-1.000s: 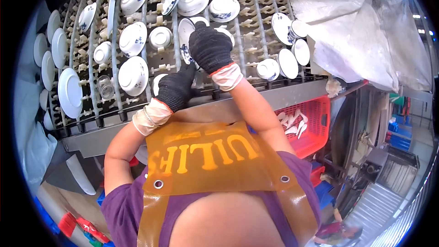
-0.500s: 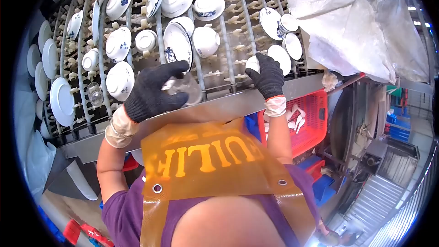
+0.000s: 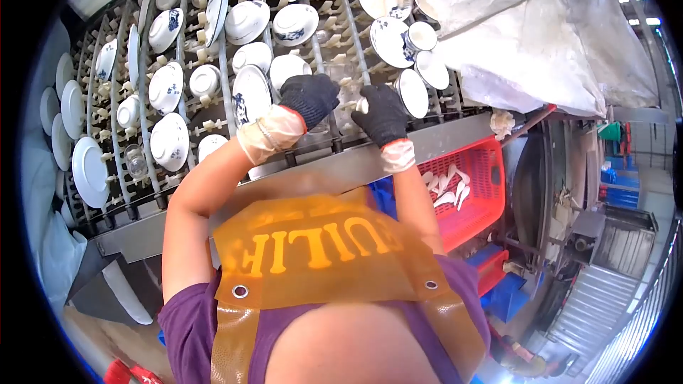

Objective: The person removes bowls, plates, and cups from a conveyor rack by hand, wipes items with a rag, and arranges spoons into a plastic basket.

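Note:
My left hand (image 3: 310,99), in a black knit glove, reaches over the pegged rack (image 3: 213,125) just below a white bowl (image 3: 289,69). Its fingers curl inward, and what they hold, if anything, is hidden. To its right my right hand (image 3: 384,115), gloved alike, closes on a small white cup (image 3: 363,105), of which only an edge shows. Something clear like a glass (image 3: 343,75) stands between the hands, hard to make out. A blue-patterned oval dish (image 3: 250,94) leans left of my left hand; a white bowl (image 3: 413,94) sits right of my right hand.
Several bowls and plates stand on the rack, with white plates (image 3: 90,172) along its left side. A metal ledge (image 3: 441,136) edges the front. Below right is a red basket (image 3: 466,224) holding white spoons (image 3: 448,186). Plastic sheeting (image 3: 491,21) hangs at the right.
My left hand has moved right and its spread fingers have curled; the clear glass beside it is no longer plainly visible. My right hand has shifted left with the small cup. Rack dishes appear farther left.

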The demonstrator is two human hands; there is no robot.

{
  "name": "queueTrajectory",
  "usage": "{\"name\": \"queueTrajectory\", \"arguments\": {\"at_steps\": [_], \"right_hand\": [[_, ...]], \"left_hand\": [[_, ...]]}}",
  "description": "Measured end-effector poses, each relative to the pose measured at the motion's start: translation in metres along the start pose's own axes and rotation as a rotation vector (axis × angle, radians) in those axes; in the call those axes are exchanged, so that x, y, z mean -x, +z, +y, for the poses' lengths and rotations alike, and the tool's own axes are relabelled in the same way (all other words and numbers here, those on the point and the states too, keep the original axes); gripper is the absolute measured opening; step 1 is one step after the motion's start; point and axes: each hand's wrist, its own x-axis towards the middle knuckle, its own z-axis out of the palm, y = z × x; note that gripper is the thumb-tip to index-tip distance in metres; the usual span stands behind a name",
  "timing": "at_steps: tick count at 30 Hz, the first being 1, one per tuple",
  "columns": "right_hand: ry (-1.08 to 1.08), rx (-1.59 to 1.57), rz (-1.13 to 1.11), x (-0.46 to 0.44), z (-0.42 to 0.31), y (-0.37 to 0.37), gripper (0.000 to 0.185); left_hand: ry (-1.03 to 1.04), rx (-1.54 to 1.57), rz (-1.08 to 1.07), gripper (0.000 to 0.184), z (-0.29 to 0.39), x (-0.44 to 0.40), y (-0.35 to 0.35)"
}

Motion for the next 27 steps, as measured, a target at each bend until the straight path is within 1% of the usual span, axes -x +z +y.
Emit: {"name": "queueTrajectory", "arguments": {"at_steps": [1,2,3,4,5,6,7,8,10,11,12,14,15,16,18,19,20,21,22,24,25,26,27], "right_hand": [[-0.023,-0.027,0.073,0.003,-0.004,-0.005,0.049],[-0.048,-0.053,0.143,0.005,-0.007,-0.009,0.049],[-0.079,-0.074,0.271,0.008,-0.012,-0.010,0.050],[-0.078,-0.079,0.262,0.009,-0.014,-0.010,0.050],[-0.136,-0.083,0.250,0.011,-0.016,-0.008,0.054],[-0.193,-0.087,0.244,0.013,-0.016,-0.006,0.058],[-0.195,-0.092,0.324,0.015,-0.014,-0.003,0.063],[-0.196,-0.092,0.332,0.017,-0.011,-0.005,0.063],[-0.019,0.102,0.321,0.026,0.000,-0.014,0.060],[-0.046,0.149,0.341,0.026,0.016,-0.004,0.045],[-0.039,0.151,0.332,0.028,0.026,-0.005,0.045],[0.049,0.168,0.031,0.027,0.047,-0.013,0.032],[-0.119,0.102,0.218,0.025,0.057,-0.017,0.021],[-0.130,0.002,0.290,0.023,0.059,-0.029,0.022],[0.078,-0.426,0.183,0.019,0.057,-0.057,0.026],[0.143,-0.686,0.029,0.008,0.063,-0.068,0.034],[0.221,-0.774,0.002,0.002,0.061,-0.076,0.032],[0.105,-0.475,0.112,-0.010,0.064,-0.071,0.034],[-0.012,-0.175,0.221,-0.023,0.062,-0.067,0.035],[-0.224,0.179,0.290,-0.051,0.043,-0.056,0.037],[-0.233,0.060,0.153,-0.069,0.035,-0.043,0.040],[-0.323,-0.105,0.010,-0.076,0.021,-0.039,0.040],[-0.442,-0.004,-0.055,-0.085,0.008,-0.028,0.046]], "left_hand": [[0.024,0.004,0.021,0.024,-0.004,0.006,0.000],[-0.004,0.008,0.035,0.024,-0.008,0.009,0.000],[0.006,-0.034,0.150,0.026,-0.013,0.015,0.010],[0.020,-0.075,0.256,0.028,-0.013,0.022,0.016],[0.018,-0.073,0.241,0.028,-0.008,0.028,0.021],[-0.042,-0.026,0.205,0.033,-0.001,0.034,0.016],[-0.101,0.018,0.176,0.039,0.006,0.039,0.005],[-0.158,0.062,0.155,0.044,0.011,0.041,-0.004],[-0.171,0.133,0.121,0.037,0.022,0.054,-0.018],[-0.146,0.117,0.126,0.048,0.023,0.058,-0.013],[-0.144,0.124,0.116,0.048,0.028,0.061,-0.014],[-0.195,0.216,-0.005,0.062,0.037,0.062,-0.022],[-0.147,0.166,0.117,0.068,0.033,0.063,-0.004],[-0.156,0.165,0.118,0.068,0.028,0.063,0.005],[-0.075,0.283,0.211,0.072,0.018,0.060,0.012],[-0.076,0.283,0.208,0.072,0.021,0.059,0.008],[-0.185,0.280,0.102,0.073,0.027,0.056,0.000],[-0.295,0.275,-0.003,0.073,0.031,0.054,-0.007],[-0.295,0.274,-0.001,0.073,0.031,0.051,-0.012],[-0.391,0.187,-0.065,0.071,0.030,0.043,-0.019],[-0.402,0.183,-0.049,0.065,0.029,0.043,-0.016],[-0.411,0.182,-0.045,0.065,0.026,0.044,-0.012],[-0.322,0.179,0.032,0.063,0.023,0.048,-0.008]]}}
